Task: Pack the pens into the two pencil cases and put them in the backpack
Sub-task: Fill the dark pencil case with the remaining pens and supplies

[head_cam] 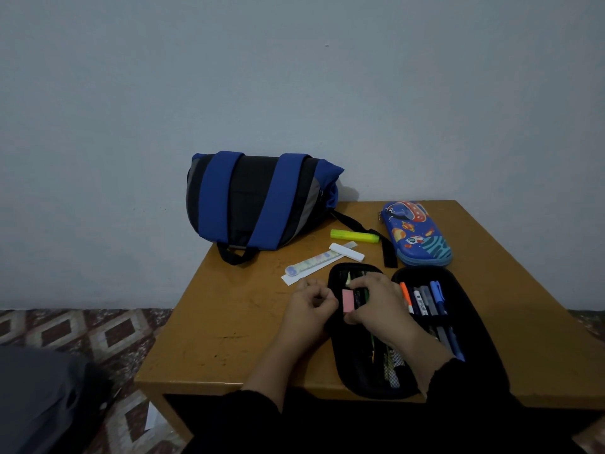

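A: What sits on the worktop (229, 322)?

B: Biggest first: the blue and black backpack (258, 199) lies at the far left corner against the wall. Nearer, the black pencil case (458, 329) lies open in 2 halves, with pens (425, 299) strapped in its right half. The blue rocket pencil case (415, 234) lies zipped at the far right.

A: And the loose bits?

B: A ruler (312, 262), a yellow highlighter (353, 235) and a white eraser (347, 252) lie between backpack and black case.

A: The hands?

B: The right hand (379, 303) pinches a pink eraser (348, 300) over the case's left half. The left hand (307, 306) is curled just beside it, fingertips at the case's edge; whether it holds anything, I cannot tell.
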